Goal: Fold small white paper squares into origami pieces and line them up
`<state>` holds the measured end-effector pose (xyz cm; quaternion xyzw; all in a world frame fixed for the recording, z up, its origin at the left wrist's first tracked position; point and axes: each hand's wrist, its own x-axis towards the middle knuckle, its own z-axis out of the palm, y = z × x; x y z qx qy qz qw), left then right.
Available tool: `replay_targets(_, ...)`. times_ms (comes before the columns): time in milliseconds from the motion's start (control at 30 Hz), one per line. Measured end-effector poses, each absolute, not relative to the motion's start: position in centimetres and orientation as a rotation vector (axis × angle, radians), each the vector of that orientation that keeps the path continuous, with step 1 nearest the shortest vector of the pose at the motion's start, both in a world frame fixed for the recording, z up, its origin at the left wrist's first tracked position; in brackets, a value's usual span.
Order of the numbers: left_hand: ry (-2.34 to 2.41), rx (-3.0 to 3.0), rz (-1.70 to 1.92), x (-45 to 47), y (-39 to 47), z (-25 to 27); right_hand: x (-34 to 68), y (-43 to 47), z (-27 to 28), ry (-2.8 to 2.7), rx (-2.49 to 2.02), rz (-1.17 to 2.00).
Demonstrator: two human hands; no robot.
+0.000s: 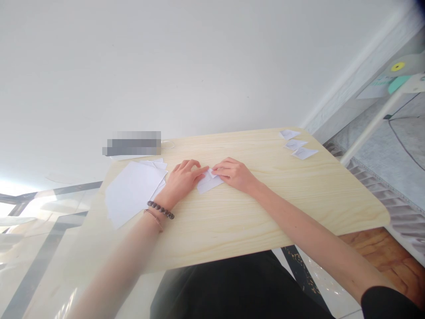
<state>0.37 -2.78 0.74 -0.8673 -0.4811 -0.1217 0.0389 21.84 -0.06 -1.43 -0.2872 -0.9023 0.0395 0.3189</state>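
Note:
A small folded piece of white paper [206,185] lies on the table in front of me, with creases and a raised flap near its top. My left hand [184,180] pinches the flap from the left, thumb and fingertips meeting at the paper. From the other side my right hand [236,174] has its fingers pressed together on the paper's right part. Both hands rest low over the tabletop, and the fingers hide part of the paper's upper edge. Dark beads and a thin band circle my left wrist.
A stack of white paper sheets [131,188] lies on the wooden table [252,226] at the left. A blurred-out dark object [134,145] stands behind it. At the far right are three folded paper pieces [304,153]. A white wall rises behind; a pale pole [372,128] stands at right.

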Motion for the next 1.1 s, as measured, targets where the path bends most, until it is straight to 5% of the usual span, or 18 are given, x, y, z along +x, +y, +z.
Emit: replay_targets(1100, -1.441, -2.631, -0.246, 0.80, -3.15, 1.24, 22.02, -0.34, -1.02, -2.470, -0.788, -0.048)
